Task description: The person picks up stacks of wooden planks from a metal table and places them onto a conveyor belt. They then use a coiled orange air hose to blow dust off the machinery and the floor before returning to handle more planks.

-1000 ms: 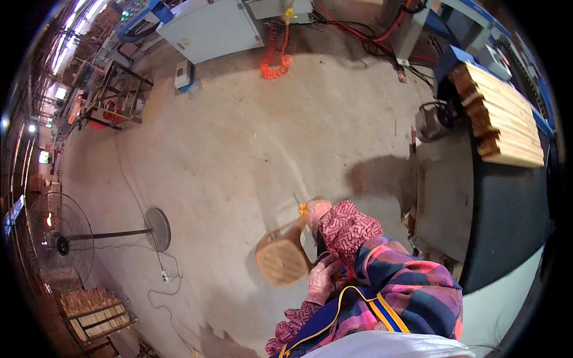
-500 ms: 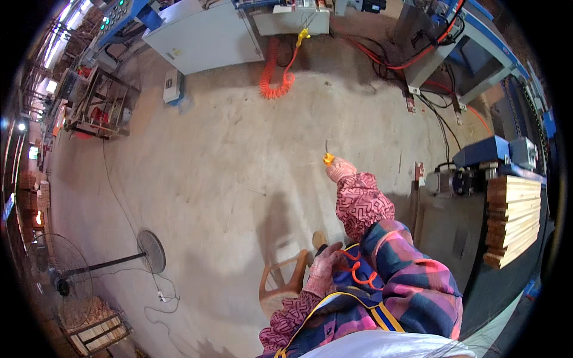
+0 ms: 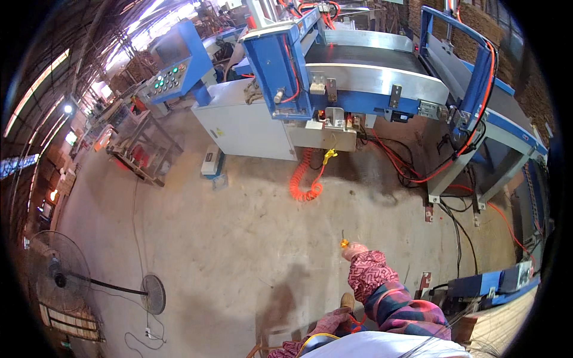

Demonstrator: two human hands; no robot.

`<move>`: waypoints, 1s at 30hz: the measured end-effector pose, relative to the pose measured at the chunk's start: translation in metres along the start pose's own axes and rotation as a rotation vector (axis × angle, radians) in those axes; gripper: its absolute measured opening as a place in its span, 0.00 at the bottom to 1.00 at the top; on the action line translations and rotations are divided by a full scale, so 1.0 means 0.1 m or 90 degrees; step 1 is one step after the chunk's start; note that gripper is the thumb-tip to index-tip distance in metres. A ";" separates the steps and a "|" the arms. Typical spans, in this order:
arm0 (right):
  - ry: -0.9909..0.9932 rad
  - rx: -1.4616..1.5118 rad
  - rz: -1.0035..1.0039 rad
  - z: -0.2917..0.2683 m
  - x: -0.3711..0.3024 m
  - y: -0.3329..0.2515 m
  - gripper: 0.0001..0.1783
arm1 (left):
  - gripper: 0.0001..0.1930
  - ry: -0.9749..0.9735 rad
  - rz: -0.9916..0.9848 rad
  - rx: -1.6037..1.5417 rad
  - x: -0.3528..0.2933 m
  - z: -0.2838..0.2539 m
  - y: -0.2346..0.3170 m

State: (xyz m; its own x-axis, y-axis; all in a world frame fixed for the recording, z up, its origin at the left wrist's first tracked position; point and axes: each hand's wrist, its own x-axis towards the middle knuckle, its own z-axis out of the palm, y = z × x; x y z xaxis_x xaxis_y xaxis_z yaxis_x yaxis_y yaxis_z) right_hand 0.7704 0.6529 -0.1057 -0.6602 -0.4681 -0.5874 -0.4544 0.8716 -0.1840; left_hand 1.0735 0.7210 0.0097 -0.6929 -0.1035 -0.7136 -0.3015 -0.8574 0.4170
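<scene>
Right hand (image 3: pixel 353 249) is out in front at the end of a pink patterned sleeve (image 3: pixel 371 277), closed around a thin stick-like tool with a small orange-yellow bit (image 3: pixel 344 242) at the grip. The tool pokes up from the fist over the bare concrete floor (image 3: pixel 239 238), but it's so skinny I can't make out what it really is.

Left hand (image 3: pixel 329 322) sits low near the bottom edge, also in a pink cuff. It's mostly tucked against the body, so honestly can't tell if it's open or holding anything. Something tan (image 3: pixel 347 300) shows just above it, too small to identify.

Further out on the floor there's a coiled orange air hose (image 3: pixel 303 179) hanging from a big blue and grey conveyor machine (image 3: pixel 358 71), with red cables (image 3: pixel 406 170) trailing beside it. Off to the left stands a black pedestal fan (image 3: pixel 57 274), partly cut by the dark rim. A blue control panel with green buttons (image 3: pixel 170 74) sits far back left.
</scene>
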 end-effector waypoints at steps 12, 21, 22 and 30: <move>0.181 0.185 -0.020 0.08 0.74 0.35 0.24 | 0.14 0.031 -0.147 0.015 0.95 0.39 -0.01; 0.115 0.249 0.248 -0.35 1.37 1.79 0.27 | 0.29 0.005 -0.196 0.094 1.58 0.87 0.07; 0.142 0.252 0.259 -0.32 1.37 1.88 0.25 | 0.30 0.027 -0.227 0.109 1.63 0.96 0.10; -0.001 0.068 0.228 0.28 1.20 2.73 0.13 | 0.31 -0.066 -0.310 0.118 1.80 0.88 -0.18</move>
State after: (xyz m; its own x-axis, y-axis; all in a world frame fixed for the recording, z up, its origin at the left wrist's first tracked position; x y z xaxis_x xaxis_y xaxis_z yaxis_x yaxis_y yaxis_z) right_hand 0.5841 0.8388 -0.2485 -0.7648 -0.1314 -0.6308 -0.1300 0.9903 -0.0486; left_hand 0.8967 0.7617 -0.0767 -0.5018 0.3426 -0.7942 -0.7090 -0.6889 0.1508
